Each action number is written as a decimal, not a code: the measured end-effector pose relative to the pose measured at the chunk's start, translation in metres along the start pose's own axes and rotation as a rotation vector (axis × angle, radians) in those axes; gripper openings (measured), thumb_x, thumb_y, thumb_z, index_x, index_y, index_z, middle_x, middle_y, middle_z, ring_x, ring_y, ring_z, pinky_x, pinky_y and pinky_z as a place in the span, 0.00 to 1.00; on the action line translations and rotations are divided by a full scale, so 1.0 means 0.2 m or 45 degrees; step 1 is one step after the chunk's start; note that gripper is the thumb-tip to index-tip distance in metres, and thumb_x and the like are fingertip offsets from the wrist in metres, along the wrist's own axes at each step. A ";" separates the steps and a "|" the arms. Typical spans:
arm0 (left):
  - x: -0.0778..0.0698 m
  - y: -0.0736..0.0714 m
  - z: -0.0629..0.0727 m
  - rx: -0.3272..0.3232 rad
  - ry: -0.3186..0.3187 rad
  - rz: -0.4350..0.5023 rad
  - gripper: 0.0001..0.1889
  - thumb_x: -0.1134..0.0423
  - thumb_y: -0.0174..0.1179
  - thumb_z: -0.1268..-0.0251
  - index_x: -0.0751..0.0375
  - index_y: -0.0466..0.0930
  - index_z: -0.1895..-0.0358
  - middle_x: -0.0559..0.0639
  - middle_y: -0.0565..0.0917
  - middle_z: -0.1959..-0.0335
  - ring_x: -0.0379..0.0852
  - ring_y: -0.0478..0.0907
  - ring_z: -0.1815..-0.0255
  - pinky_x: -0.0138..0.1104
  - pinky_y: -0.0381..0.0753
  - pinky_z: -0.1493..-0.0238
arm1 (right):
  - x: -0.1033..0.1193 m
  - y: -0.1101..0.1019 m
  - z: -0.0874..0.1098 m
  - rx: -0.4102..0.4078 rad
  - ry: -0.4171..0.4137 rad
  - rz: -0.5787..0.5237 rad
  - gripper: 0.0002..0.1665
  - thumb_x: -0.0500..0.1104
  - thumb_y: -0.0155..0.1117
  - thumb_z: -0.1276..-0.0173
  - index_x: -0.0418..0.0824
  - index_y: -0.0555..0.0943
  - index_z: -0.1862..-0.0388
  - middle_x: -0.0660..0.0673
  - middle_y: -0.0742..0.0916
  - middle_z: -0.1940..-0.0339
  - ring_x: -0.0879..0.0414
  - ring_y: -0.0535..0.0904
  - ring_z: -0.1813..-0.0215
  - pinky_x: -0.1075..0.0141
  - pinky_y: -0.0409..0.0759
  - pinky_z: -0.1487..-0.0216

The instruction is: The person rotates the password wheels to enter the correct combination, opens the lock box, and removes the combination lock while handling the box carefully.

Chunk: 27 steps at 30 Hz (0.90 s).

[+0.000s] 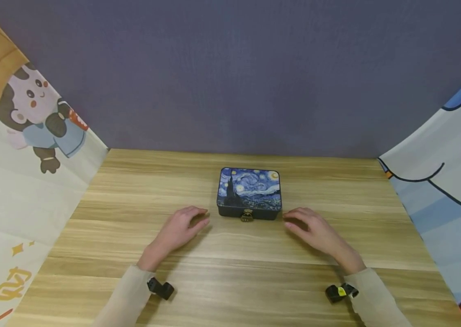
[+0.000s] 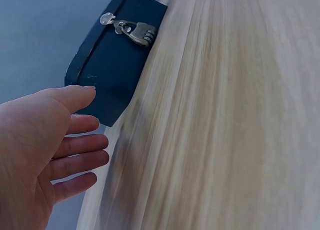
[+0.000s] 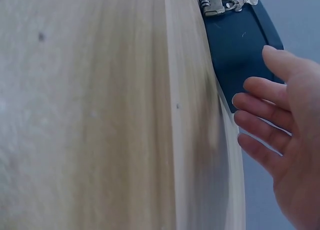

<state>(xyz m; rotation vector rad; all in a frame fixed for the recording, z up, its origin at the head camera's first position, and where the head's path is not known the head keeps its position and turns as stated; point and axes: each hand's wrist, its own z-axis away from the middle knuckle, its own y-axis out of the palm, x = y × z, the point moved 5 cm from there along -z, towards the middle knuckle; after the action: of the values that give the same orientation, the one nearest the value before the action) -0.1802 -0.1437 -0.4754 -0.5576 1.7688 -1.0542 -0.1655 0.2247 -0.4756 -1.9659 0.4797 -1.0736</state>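
Observation:
A dark blue box [image 1: 249, 190] with a swirling night-sky painting on its lid stands closed on the wooden table. On its front hangs a small combination padlock [image 1: 247, 215], fastened through the clasp; its number wheels show in the left wrist view, where the padlock [image 2: 142, 33] hangs at the lid seam. My left hand [image 1: 181, 227] is held just left of the box, fingers relaxed and holding nothing. Close by the box's right front corner is my right hand [image 1: 312, 228], its fingers loosely bent and spread, as the right hand [image 3: 295, 120] also shows in its wrist view.
The wood-grain table [image 1: 230, 281] reaches back to a plain dark purple-grey panel [image 1: 230, 77]. Cartoon-printed cloths hang at the left [image 1: 18, 190] and right [image 1: 434, 186] sides. Both wrists carry small black cameras over light sleeves.

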 end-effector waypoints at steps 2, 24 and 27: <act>0.00 0.00 0.00 -0.004 0.006 0.001 0.21 0.50 0.66 0.28 0.59 0.84 0.41 0.55 0.87 0.42 0.55 0.83 0.41 0.50 0.80 0.35 | 0.00 0.00 0.00 -0.006 -0.008 0.001 0.16 0.40 0.70 0.29 0.38 0.86 0.44 0.44 0.88 0.46 0.45 0.84 0.43 0.44 0.82 0.40; -0.06 0.03 -0.02 0.007 0.033 0.039 0.20 0.50 0.64 0.27 0.60 0.85 0.42 0.54 0.87 0.44 0.54 0.85 0.42 0.49 0.81 0.35 | 0.03 0.05 -0.02 0.045 0.028 -0.033 0.17 0.40 0.69 0.28 0.38 0.85 0.43 0.44 0.89 0.46 0.44 0.85 0.43 0.44 0.82 0.39; -0.07 0.03 -0.02 0.008 0.034 0.042 0.20 0.51 0.65 0.27 0.60 0.85 0.42 0.54 0.88 0.44 0.54 0.85 0.42 0.49 0.81 0.36 | 0.04 0.05 -0.02 0.044 0.028 -0.036 0.17 0.40 0.69 0.28 0.38 0.85 0.43 0.43 0.89 0.45 0.44 0.85 0.43 0.44 0.82 0.39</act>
<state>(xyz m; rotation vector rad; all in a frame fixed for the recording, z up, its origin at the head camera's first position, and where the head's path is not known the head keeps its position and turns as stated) -0.1777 -0.1282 -0.4738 -0.5107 1.7917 -1.0489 -0.1638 0.2119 -0.4780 -1.9375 0.4432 -1.1151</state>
